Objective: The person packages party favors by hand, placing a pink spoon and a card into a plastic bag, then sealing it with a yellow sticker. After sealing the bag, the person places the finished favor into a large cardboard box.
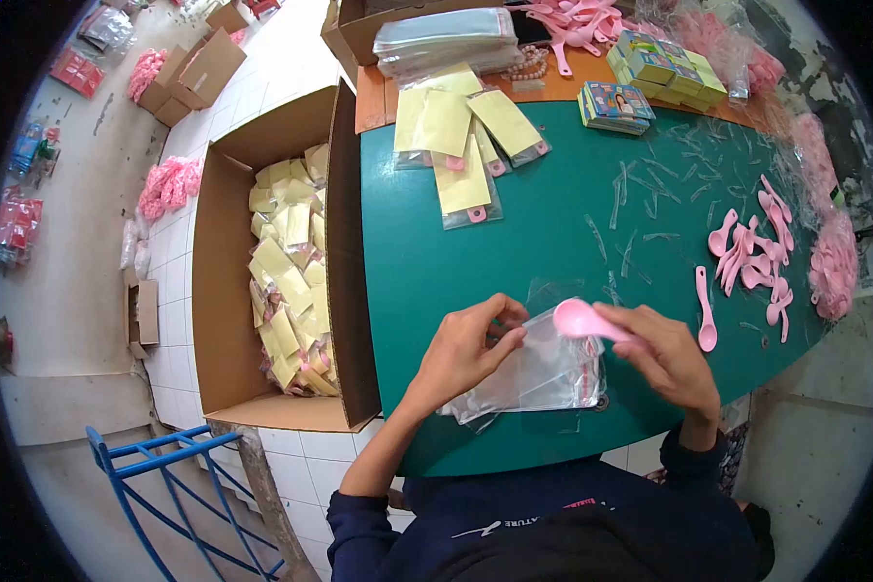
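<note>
My right hand (671, 361) is closed around the handle of a pink plastic spoon (578, 318), its bowl pointing left. Below the spoon lies a pile of clear plastic bags (529, 376) near the table's front edge. Over the left side of these bags is my left hand (473, 347), its fingers bent, with thumb and forefinger slightly apart and nothing visible between them. One loose pink spoon (705, 310) rests right of my right hand. Further right, several more pink spoons (752, 252) lie in a heap.
A large open carton (213, 291) of packed yellow cards stands left of the green table (514, 242). Bagged yellow cards (464, 184), a stack of printed cards (616, 109) and plastic strips (626, 247) lie toward the back. A blue metal frame (170, 441) stands at lower left.
</note>
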A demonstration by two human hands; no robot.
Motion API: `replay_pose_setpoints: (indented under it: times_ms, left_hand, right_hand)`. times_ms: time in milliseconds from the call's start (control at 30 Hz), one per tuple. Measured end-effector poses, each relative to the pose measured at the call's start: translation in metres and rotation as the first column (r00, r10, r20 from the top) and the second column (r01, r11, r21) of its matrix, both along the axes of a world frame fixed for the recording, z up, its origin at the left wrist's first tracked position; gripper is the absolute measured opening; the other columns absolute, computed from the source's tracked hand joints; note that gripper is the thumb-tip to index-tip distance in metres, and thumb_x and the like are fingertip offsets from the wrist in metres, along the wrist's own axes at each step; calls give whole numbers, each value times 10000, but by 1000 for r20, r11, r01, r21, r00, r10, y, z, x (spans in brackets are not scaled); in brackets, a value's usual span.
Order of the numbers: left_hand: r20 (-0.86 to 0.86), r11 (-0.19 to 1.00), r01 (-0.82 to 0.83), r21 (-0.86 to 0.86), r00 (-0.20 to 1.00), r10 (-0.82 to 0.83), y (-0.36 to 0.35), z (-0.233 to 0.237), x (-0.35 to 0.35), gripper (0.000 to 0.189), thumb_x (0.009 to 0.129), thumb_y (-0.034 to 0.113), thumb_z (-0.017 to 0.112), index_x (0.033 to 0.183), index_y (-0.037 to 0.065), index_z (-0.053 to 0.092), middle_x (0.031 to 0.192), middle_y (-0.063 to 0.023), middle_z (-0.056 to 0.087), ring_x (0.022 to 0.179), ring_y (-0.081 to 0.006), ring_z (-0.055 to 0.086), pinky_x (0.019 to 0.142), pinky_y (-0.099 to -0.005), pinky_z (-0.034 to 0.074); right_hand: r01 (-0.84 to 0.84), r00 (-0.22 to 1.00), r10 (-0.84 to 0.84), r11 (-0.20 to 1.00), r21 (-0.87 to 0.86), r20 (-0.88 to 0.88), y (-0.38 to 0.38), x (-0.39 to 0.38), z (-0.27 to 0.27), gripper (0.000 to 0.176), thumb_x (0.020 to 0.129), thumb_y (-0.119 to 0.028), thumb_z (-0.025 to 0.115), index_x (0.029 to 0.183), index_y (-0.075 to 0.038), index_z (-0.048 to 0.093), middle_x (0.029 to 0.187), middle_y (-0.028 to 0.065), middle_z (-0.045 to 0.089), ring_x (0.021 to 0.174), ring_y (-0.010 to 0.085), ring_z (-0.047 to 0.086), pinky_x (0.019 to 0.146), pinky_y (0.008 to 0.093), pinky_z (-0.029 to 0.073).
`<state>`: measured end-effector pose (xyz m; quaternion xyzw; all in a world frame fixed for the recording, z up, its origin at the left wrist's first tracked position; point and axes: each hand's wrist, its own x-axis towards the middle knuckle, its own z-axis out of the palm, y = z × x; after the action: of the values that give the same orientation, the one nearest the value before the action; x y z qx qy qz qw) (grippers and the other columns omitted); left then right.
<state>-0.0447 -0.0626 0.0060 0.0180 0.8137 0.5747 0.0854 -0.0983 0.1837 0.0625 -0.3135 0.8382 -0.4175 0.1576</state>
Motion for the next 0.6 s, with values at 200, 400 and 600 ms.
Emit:
replay_pose_setpoints:
  times_ms: [200, 400, 600]
  left_hand:
    - [-171, 925, -110, -364, 984, 50, -12, 14, 11, 131, 846, 99, 633, 861, -11, 564, 778, -85, 676, 733, -173, 680, 639, -279, 526]
    - [59, 948, -168, 270, 986, 158, -20, 28, 11, 224, 849, 13, 602, 1037, 1, 480, 928, -135, 678, 887, -191, 649, 761, -308, 530]
    - [128, 836, -147, 529, 987, 92, -8, 21, 12, 309, 869, 40, 599, 1126, -6, 432, 892, -131, 685, 869, -156, 652, 773, -271, 514]
  right_hand:
    - [62, 998, -64, 969, 241, -2, -4, 4, -20, 257, 818, -72, 593, 1070, -79, 644, 899, 148, 605, 745, 288, 591, 660, 371, 457]
    - [134, 987, -130, 990, 39, -94, -8, 4, -5, 249, 815, 18, 554, 1041, -33, 646, 845, 129, 588, 707, 203, 599, 622, 331, 466]
    - [383, 918, -389, 827, -412, 75, -25, 0, 8, 148, 881, 23, 544, 1021, 40, 589, 924, 81, 606, 799, 124, 609, 731, 240, 509]
